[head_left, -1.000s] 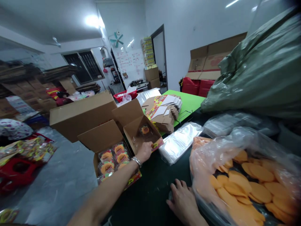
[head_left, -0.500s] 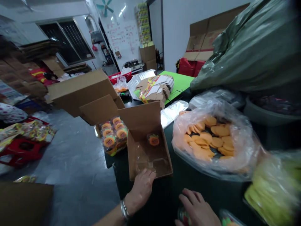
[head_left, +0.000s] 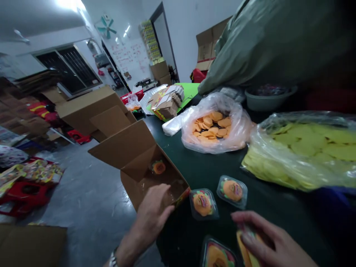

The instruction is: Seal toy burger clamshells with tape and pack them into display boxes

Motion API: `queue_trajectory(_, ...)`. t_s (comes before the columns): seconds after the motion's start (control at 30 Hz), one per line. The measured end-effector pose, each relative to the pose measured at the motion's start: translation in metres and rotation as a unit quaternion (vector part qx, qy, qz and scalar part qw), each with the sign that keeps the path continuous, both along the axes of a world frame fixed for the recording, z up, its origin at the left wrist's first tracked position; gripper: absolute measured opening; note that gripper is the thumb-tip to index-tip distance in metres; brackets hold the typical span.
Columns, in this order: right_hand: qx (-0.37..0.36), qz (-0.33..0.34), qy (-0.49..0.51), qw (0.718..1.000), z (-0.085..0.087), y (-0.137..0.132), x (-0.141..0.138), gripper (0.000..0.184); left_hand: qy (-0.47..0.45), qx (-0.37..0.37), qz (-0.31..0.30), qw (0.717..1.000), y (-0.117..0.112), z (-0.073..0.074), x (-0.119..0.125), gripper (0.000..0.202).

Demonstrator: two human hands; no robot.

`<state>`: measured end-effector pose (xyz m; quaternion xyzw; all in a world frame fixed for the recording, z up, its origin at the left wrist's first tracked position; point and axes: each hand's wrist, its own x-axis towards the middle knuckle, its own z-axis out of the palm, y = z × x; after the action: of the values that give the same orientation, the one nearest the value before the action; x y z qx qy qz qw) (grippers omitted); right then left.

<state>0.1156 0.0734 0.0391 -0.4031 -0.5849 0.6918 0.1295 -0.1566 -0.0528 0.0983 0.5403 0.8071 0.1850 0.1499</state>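
Far over on the left, packets lie on a red stool on the floor. Next comes a big closed-looking carton, behind an open carton that sits at an angle on the left edge of the dark green table. Down inside the open one, toward its far end, I can see an orange-topped piece. The left hand is at that carton's near rim, blurred, the fingers in over it and the thumb apart; whether they pinch the cardboard, I can't tell.

Just off the carton's right near corner lies a clear tub with an orange round in it. A third-row tub is closer to the table's near edge, partly cut from my sight, and another tub lies to the right. Beyond them stands an open bag of orange discs. The right hand pinches a tilted orange-and-clear item between thumb and fingers, low over the near edge. Farthest right, a clear bag of yellow pieces lies flat.
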Motion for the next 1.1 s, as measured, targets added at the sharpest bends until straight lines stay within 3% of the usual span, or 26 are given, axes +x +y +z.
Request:
queue_trajectory(0.07, -0.052, -0.025, 0.011, 0.998, 0.012, -0.001, -0.023, 0.050, -0.138, 0.056, 0.006, 0.989, 0.001, 0.012, 0.023, 0.046)
queue_trajectory(0.1, -0.059, -0.047, 0.041, 0.996, 0.017, -0.002, -0.037, 0.052, -0.236, 0.043, -0.040, 0.970, 0.006, 0.014, 0.037, 0.057)
queue_trajectory(0.17, -0.039, -0.099, 0.112, 0.988, 0.024, -0.004, -0.063, 0.049, -0.324, 0.026, -0.125, 0.937, 0.019, 0.008, 0.060, 0.082)
queue_trajectory(0.23, -0.021, -0.139, 0.167, 0.976, 0.025, -0.007, -0.079, 0.050, -0.366, 0.077, -0.123, 0.919, 0.033, -0.006, 0.071, 0.079)
queue_trajectory(0.3, -0.029, -0.168, 0.196, 0.966, 0.022, -0.010, -0.079, 0.056, -0.476, 0.092, -0.097, 0.869, 0.042, -0.022, 0.069, 0.078)
queue_trajectory(0.4, -0.034, -0.173, 0.205, 0.963, 0.019, -0.018, -0.063, 0.061, -0.624, 0.084, -0.090, 0.772, 0.041, -0.039, 0.057, 0.087)
queue_trajectory(0.47, -0.023, -0.143, 0.200, 0.969, 0.018, -0.028, -0.053, 0.062, -0.650, 0.104, -0.100, 0.746, 0.034, -0.044, 0.054, 0.089)
queue_trajectory(0.57, -0.003, -0.120, 0.205, 0.971, 0.020, -0.050, -0.051, 0.064, -0.628, 0.115, -0.131, 0.758, 0.020, -0.045, 0.058, 0.085)
queue_trajectory(0.73, 0.055, -0.178, 0.185, 0.965, 0.017, -0.088, -0.051, 0.060, -0.510, 0.083, -0.230, 0.824, -0.010, -0.039, 0.056, 0.087)
queue_trajectory(0.8, 0.067, -0.202, 0.180, 0.960, 0.012, -0.103, -0.049, 0.060, -0.516, 0.069, -0.241, 0.819, -0.025, -0.038, 0.050, 0.083)
queue_trajectory(0.93, 0.077, -0.210, 0.221, 0.949, 0.001, -0.140, -0.049, 0.055, -0.560, 0.068, -0.180, 0.806, -0.054, -0.036, 0.049, 0.057)
queue_trajectory(1.1, 0.057, -0.221, 0.321, 0.919, -0.002, -0.188, -0.055, 0.067, -0.567, 0.086, -0.186, 0.798, -0.077, -0.035, 0.054, 0.054)
